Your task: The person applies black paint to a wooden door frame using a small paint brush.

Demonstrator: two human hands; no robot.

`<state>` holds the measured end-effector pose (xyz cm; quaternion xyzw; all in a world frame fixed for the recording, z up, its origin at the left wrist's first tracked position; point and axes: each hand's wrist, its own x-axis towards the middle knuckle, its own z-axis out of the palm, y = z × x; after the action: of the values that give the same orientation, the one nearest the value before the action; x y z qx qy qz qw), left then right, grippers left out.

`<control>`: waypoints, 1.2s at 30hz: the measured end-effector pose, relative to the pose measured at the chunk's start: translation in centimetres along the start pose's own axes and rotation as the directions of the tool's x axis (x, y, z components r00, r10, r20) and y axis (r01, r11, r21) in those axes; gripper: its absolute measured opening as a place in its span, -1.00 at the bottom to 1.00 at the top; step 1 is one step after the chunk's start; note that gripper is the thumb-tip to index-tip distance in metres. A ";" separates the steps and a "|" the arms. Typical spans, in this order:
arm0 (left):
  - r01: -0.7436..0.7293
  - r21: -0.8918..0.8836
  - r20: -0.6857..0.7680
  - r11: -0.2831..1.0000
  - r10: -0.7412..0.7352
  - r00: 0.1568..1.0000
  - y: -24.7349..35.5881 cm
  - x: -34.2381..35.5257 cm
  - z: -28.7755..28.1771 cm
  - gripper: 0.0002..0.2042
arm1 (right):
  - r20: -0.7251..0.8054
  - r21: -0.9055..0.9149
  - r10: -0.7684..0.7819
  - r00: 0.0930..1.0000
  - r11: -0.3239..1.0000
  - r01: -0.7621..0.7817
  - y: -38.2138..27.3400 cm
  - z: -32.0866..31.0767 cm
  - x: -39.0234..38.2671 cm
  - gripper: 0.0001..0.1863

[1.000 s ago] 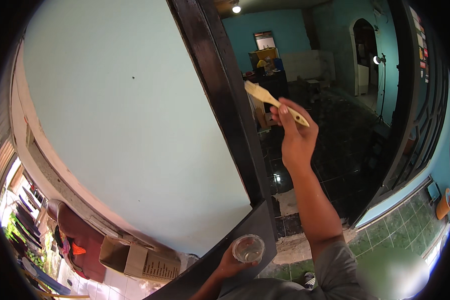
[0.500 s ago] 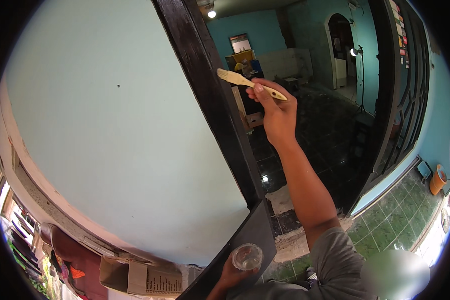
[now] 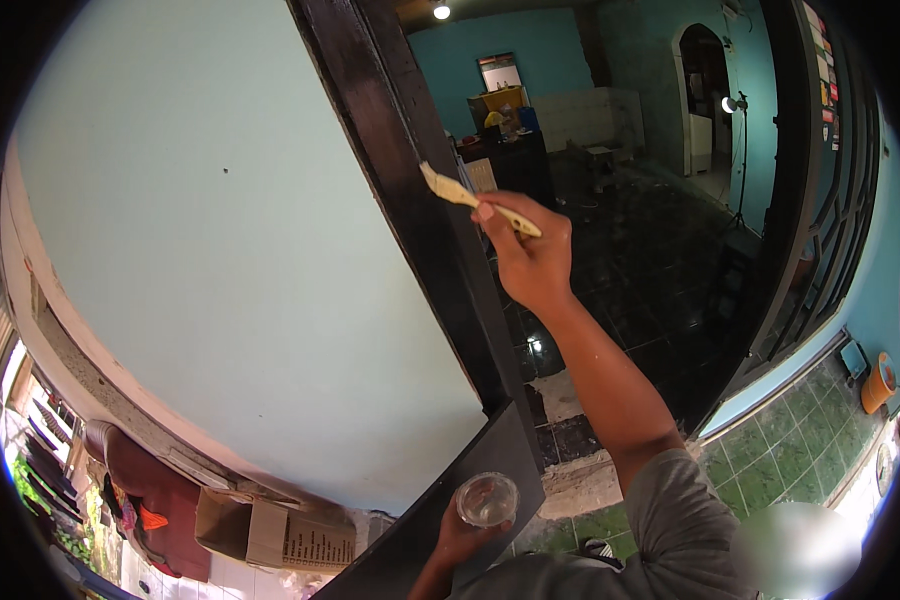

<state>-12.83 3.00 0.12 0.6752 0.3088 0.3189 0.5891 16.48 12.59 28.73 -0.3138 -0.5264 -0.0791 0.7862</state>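
I see the right hand (image 3: pixel 535 255) pinching the brush (image 3: pixel 460 192) by its handle (image 3: pixel 522 223), seemingly to leave the bristles (image 3: pixel 428 176) free at the dark door frame (image 3: pixel 410 215), while the left hand (image 3: pixel 457 538) grips the clear cup (image 3: pixel 488 500) lower down, presumably to steady it.

Open cardboard box (image 3: pixel 268 532) lower left, orange container (image 3: pixel 878 384) far right.
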 end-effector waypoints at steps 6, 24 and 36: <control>-0.009 -0.079 -0.123 0.997 -0.001 0.992 0.7 -0.1 1.7 -0.14 | 0.012 -0.024 -0.128 0.992 0.991 0.128 -1.1 -1.2 1.2 -0.82; -0.040 -0.076 -0.350 0.996 0.011 0.937 -1.1 -1.4 6.4 -0.15 | 0.209 -0.052 -0.276 0.938 0.955 0.293 2.5 -3.2 -3.6 -0.93; -0.014 -0.079 -0.441 0.997 -0.022 0.897 -1.9 -3.0 10.6 -0.16 | 0.216 0.050 -0.157 0.964 0.988 0.149 3.0 -3.5 -5.3 -0.91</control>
<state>-6.30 -5.55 -3.07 0.5606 0.4227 0.4745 0.5310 18.24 11.89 22.00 -0.2661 -0.6339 -0.0958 0.7198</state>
